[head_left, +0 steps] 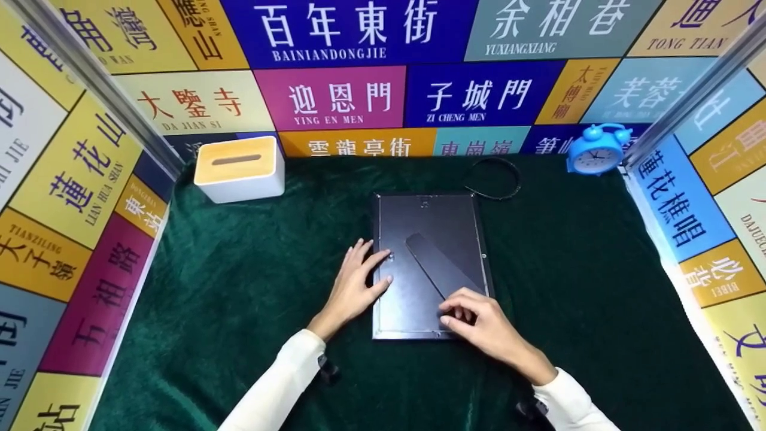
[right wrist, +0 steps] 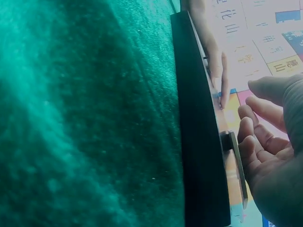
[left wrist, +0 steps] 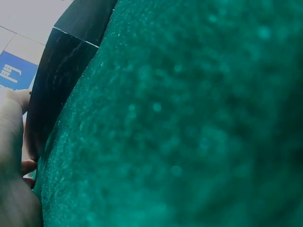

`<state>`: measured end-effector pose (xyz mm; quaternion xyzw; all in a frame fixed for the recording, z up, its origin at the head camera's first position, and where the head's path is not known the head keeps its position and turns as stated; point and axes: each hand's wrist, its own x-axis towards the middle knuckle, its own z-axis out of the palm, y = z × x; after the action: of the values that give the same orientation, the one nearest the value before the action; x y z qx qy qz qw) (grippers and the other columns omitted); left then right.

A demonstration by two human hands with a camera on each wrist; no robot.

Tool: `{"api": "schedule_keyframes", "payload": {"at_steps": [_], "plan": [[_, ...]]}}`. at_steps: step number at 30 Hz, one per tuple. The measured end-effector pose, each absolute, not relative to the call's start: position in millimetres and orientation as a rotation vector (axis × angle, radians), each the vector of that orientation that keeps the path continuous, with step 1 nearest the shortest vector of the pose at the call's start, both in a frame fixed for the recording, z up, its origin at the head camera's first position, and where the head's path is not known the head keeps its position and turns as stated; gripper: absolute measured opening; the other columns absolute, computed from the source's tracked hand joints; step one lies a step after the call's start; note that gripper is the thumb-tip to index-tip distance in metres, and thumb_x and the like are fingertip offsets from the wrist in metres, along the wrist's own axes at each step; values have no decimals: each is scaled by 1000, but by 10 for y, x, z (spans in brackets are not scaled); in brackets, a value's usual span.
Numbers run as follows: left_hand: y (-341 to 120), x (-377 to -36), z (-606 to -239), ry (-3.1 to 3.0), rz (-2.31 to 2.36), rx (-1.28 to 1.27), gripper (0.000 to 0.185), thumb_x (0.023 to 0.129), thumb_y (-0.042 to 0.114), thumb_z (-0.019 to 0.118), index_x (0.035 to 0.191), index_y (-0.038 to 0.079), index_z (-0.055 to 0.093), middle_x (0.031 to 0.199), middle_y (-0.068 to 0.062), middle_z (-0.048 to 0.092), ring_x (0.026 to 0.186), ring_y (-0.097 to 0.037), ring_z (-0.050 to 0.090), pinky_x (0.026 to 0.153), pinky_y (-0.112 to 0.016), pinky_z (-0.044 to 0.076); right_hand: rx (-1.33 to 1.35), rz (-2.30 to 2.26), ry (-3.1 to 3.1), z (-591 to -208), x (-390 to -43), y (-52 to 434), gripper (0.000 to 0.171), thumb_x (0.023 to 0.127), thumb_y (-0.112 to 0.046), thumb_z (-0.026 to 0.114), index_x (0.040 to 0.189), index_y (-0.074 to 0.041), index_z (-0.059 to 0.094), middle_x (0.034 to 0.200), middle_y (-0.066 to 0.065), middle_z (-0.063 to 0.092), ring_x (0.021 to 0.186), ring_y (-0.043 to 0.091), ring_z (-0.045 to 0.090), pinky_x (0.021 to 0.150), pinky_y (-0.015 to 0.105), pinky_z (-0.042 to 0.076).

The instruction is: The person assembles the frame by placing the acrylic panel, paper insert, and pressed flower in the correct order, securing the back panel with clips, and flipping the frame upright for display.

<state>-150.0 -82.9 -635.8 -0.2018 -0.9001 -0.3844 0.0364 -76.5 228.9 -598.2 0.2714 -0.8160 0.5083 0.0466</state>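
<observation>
Here, left hand (head_left: 354, 284) on frame (head_left: 402, 306), right (head_left: 483, 320) at stand (head_left: 446, 263).

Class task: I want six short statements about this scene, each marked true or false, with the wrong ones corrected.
1. The right hand is at the stand leg of the dark frame. True.
2. The stand leg faces downward. False: it faces up.
3. The left hand touches the frame. True.
4. In the head view, the blue alarm clock stands to the right of the white box. True.
5. The clock lies on its face. False: it stands upright, dial showing.
6. The box is nearer the right hand than the left. False: it is nearer the left hand.
</observation>
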Motion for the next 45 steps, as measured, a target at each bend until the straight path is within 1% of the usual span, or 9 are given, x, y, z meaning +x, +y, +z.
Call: {"api": "schedule_keyframes", "payload": {"at_steps": [4, 7, 12, 18, 26, 32, 36, 40, 45], "plan": [[-827, -1491, -6341, -2771, -1181, -612, 59, 103, 38, 74, 157, 17, 63, 171, -22, 42, 166, -43, 25, 134, -61, 16, 848, 1550, -2491, -6020, -743, 2278, 27, 87, 1, 90, 110, -11, 83, 99, 3, 75, 75, 24, 62, 63, 33, 48], [-826, -1485, -6331, -2776, -1177, -607, 61, 103, 39, 73, 159, 17, 60, 171, -22, 42, 166, -42, 25, 134, -62, 17, 873, 1535, -2485, -6048, -722, 2267, 29, 86, 1, 91, 111, -12, 83, 102, 3, 75, 78, 25, 63, 64, 32, 49], [-822, -1479, -6325, -2788, -1182, -597, 63, 104, 40, 73, 161, 17, 58, 172, -22, 41, 166, -42, 24, 133, -65, 17, 902, 1468, -2483, -6104, -697, 2247, 29, 86, -2, 93, 110, -14, 83, 107, -1, 74, 87, 20, 65, 73, 25, 50], [-818, -1478, -6323, -2792, -1185, -598, 63, 103, 40, 74, 160, 17, 59, 172, -21, 41, 166, -43, 24, 133, -65, 17, 910, 1394, -2478, -6147, -659, 2214, 25, 86, -5, 94, 104, -19, 85, 105, -5, 70, 95, 15, 62, 81, 21, 49], [-820, -1466, -6349, -2797, -1184, -609, 63, 103, 39, 75, 160, 16, 60, 172, -22, 41, 165, -44, 24, 132, -66, 19, 940, 1342, -2477, -6173, -629, 2188, 16, 86, -7, 94, 94, -19, 86, 99, -7, 69, 94, 13, 59, 79, 21, 48], [-827, -1459, -6360, -2770, -1200, -609, 61, 103, 37, 75, 157, 13, 62, 170, -24, 43, 164, -46, 26, 132, -67, 19, 853, 1325, -2563, -6151, -633, 2149, 19, 84, -7, 96, 90, -22, 86, 95, -11, 68, 92, 10, 57, 78, 23, 48], [-832, -1456, -6358, -2748, -1186, -621, 60, 102, 35, 76, 155, 11, 64, 169, -26, 44, 163, -47, 28, 132, -67, 19, 769, 1312, -2679, -6081, -657, 2101, 19, 84, -9, 96, 87, -25, 85, 92, -15, 67, 90, 9, 56, 78, 27, 48], [-830, -1463, -6350, -2725, -1164, -628, 59, 102, 34, 77, 154, 10, 65, 167, -27, 46, 162, -49, 30, 131, -67, 21, 706, 1320, -2831, -5963, -728, 2054, 18, 84, -10, 94, 85, -25, 85, 88, -16, 67, 87, 10, 55, 80, 32, 46], [-809, -1490, -6335, -2732, -1166, -627, 59, 102, 35, 76, 155, 11, 64, 168, -27, 45, 162, -49, 29, 131, -67, 21, 659, 1302, -2925, -5852, -795, 2024, 17, 83, -9, 94, 82, -23, 84, 82, -13, 64, 83, 11, 54, 78, 31, 44]]}}
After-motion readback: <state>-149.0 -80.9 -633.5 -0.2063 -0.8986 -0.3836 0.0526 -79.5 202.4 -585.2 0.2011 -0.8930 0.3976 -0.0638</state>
